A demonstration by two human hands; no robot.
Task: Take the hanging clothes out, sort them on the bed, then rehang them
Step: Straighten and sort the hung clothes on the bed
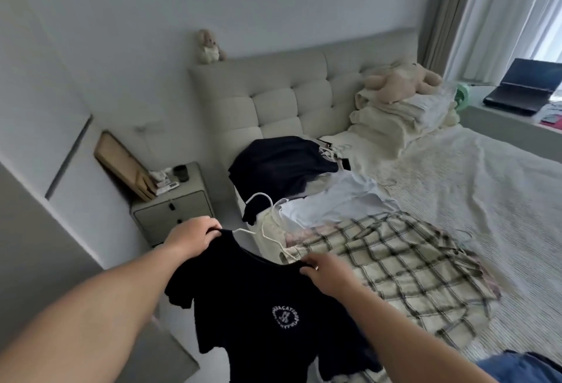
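The left hand (pixel 194 238) pinches one shoulder of the black T-shirt (pixel 267 309), and the right hand (pixel 327 273) pinches the other, so the shoulder line runs from grip to grip, sloping down toward the right, with the body hanging below both. Beyond and right of the right grip, the plaid shirt (pixel 395 264) tops the clothes on the bed (pixel 486 200). The right hand looks nearer that pile, so laying the shirt down would likely lead from there.

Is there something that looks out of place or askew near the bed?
Yes. A flat wooden board leans tilted against the wall, resting on the nightstand. A small plush toy sits up on the headboard.
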